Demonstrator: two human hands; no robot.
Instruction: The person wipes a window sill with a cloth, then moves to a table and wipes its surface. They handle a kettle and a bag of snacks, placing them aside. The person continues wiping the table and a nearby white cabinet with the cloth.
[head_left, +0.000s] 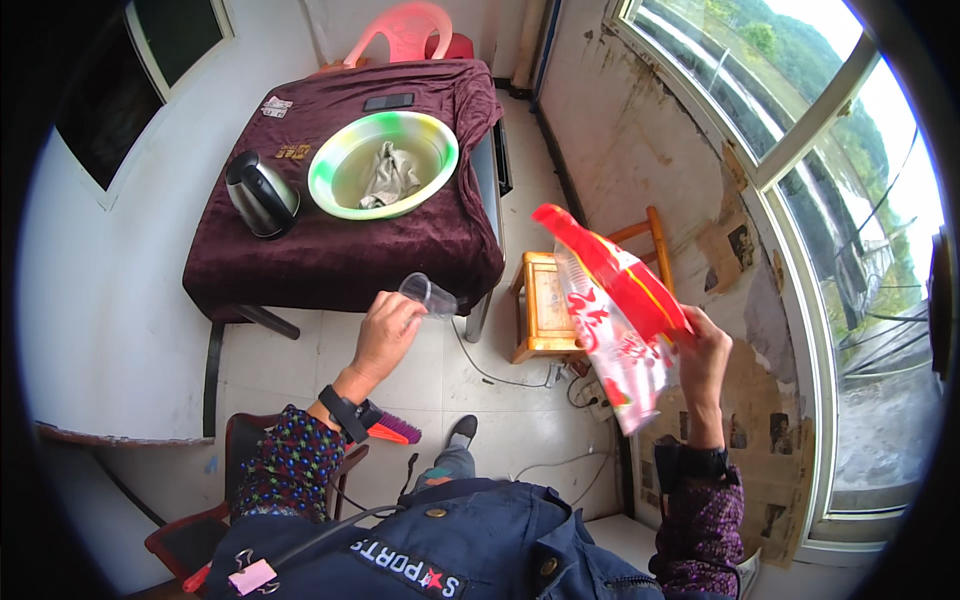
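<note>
My left hand grips a clear plastic cup, tilted on its side just off the near edge of the table. Out to the right, my right hand pinches one end of a red and clear printed plastic bag. The bag hangs slanting in the air over a wooden chair; whether anything is inside cannot be made out. Beyond my left hand, a green, yellow and white plastic basin stands on the table, with water and a wet greyish cloth in it.
A maroon velvet cloth covers the table. On it are an electric kettle, a dark phone-like slab and small papers. The wooden chair stands by the window wall. Cables, a power strip and a broom head lie low down.
</note>
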